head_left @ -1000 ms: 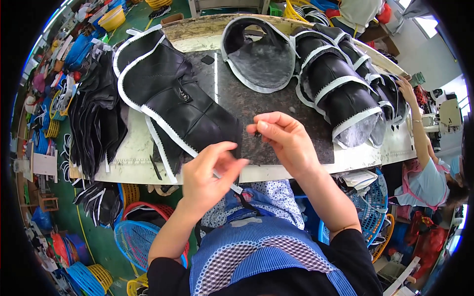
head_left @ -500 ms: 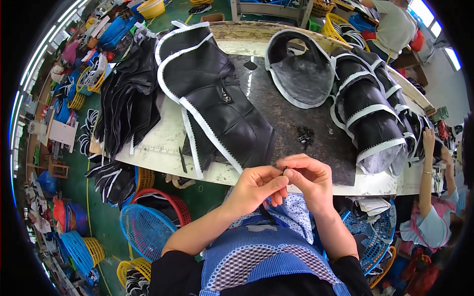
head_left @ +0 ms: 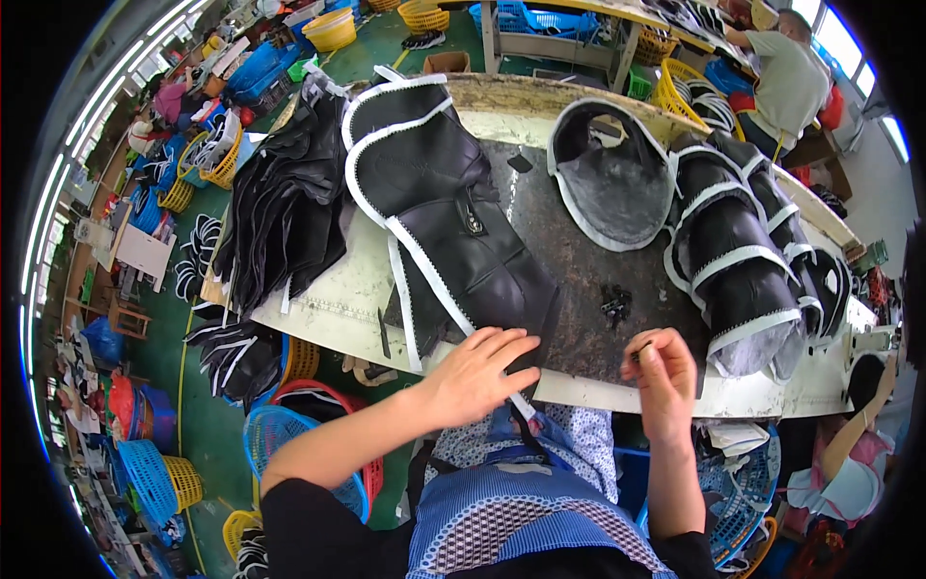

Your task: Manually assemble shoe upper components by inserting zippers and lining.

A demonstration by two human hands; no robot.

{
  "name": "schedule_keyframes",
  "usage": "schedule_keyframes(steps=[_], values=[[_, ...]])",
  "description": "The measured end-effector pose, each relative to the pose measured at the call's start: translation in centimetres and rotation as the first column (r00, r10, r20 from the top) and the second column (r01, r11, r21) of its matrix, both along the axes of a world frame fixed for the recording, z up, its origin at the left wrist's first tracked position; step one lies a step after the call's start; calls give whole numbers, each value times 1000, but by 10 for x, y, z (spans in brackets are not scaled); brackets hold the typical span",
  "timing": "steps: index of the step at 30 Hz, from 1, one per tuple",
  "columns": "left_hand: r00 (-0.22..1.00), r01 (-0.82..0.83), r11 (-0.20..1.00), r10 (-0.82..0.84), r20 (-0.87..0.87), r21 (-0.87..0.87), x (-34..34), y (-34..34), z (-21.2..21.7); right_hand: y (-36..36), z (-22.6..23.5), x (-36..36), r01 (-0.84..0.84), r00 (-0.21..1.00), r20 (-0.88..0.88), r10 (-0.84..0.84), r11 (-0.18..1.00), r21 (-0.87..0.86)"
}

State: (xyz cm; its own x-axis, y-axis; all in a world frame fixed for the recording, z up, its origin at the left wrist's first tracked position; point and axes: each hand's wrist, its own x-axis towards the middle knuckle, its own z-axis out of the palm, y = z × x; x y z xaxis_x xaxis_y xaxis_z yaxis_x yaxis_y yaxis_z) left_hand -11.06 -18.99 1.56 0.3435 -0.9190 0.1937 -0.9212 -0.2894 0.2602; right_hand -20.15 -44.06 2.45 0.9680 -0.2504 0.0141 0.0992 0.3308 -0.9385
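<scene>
at left, the black leather-look boot upper (head_left: 453, 246) lies on the worktable (head_left: 328, 333), its long axis slanting from far left toward the nearer left hand (head_left: 473, 376), whose loose, outstretched fingers lie over its near end; beyond a heap of small black fittings (head_left: 614, 305), the right hand (head_left: 666, 376), apart from the upper, pinches a tiny dark piece (head_left: 636, 356), too small to identify. the upper is smooth, slightly glossy and seamed, edged with white toothed tape (head_left: 422, 270).
</scene>
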Motion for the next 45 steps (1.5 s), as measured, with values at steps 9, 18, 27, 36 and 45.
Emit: schedule_keyframes(steps=[9, 18, 27, 36, 45], values=[[808, -149, 984, 65, -586, -97, 51, -3, -9, 19, -8, 5, -140, 983, -101, 150, 985, 100], [797, -588, 612, 330, -505, -529, -22, -13, -7, 29, -12, 37, -203, 941, -132, 310, 835, 512], [133, -831, 519, -165, -977, -201, -41, -36, -12, 42, 2, 26, -255, 952, -27, 305, 839, 480], [-257, -697, 717, -254, -932, -3, -20, -40, 0, 42, 5, 27, -320, 943, 50, 329, 855, 408], [-260, -725, 675, -448, -855, -134, 8, -50, 16, 17, 17, 13, 148, 956, 293, -23, 899, -412]])
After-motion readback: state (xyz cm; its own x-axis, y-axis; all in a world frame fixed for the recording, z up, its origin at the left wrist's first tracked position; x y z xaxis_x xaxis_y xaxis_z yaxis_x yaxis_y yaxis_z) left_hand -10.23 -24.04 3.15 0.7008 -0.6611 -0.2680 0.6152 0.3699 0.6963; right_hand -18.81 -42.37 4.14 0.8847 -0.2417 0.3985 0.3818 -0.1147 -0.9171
